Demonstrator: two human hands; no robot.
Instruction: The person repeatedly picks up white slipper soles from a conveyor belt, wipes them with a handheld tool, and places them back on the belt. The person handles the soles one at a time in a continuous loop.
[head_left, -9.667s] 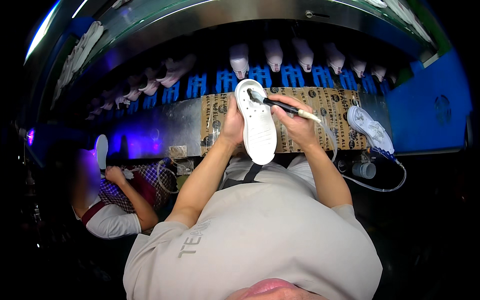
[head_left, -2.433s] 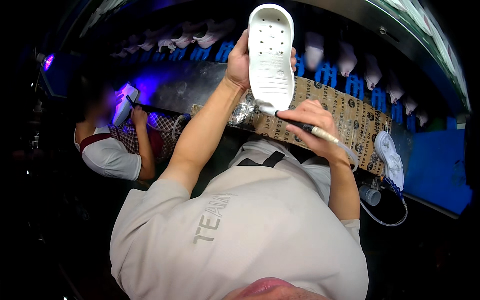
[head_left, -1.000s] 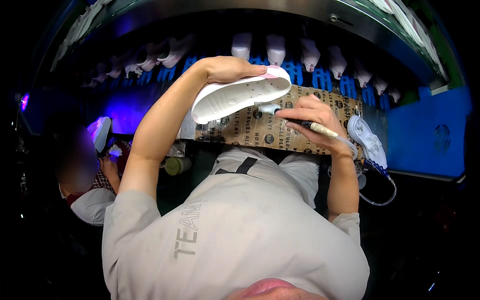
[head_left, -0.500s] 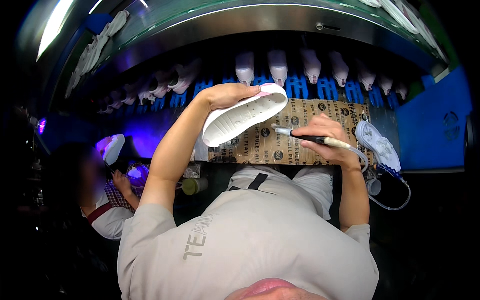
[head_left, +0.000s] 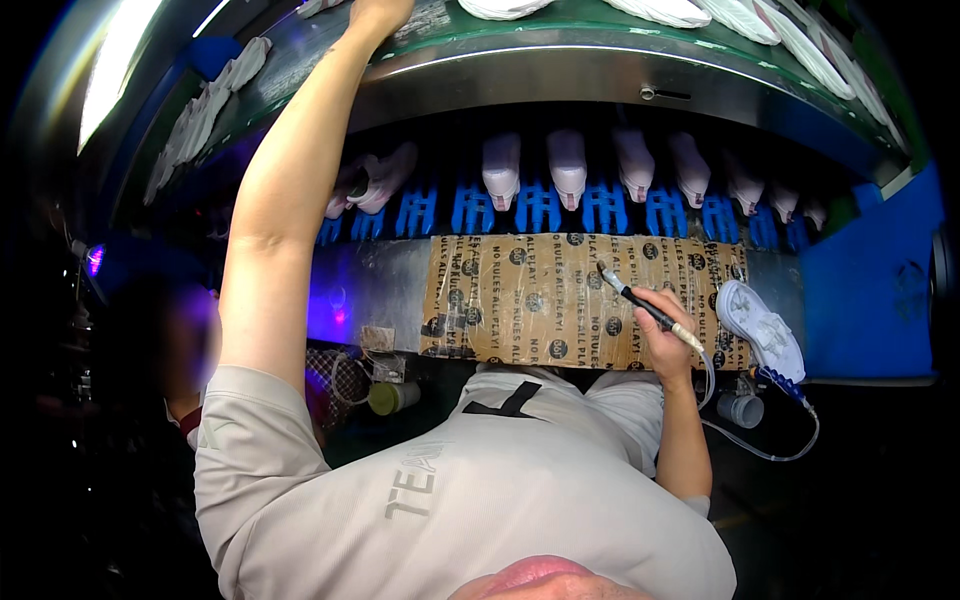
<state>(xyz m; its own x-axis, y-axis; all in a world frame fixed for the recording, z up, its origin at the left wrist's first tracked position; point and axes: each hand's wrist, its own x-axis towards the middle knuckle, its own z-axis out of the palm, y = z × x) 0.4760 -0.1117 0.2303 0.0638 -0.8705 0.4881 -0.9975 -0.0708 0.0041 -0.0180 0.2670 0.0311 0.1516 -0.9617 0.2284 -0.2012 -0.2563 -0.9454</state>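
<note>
The pen-shaped tool is gripped in the right hand above the cardboard mat. The left hand is raised to the upper shelf; its grasp cannot be determined.

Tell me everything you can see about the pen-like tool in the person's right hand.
The tool is slim and pen-shaped, with a dark body, a pale tip pointing up and left, and a light rear end. A thin clear tube leaves that end and loops down to the right. The right hand grips it like a pen, tilted, over the brown printed cardboard on the bench. The tip touches no shoe.
</note>
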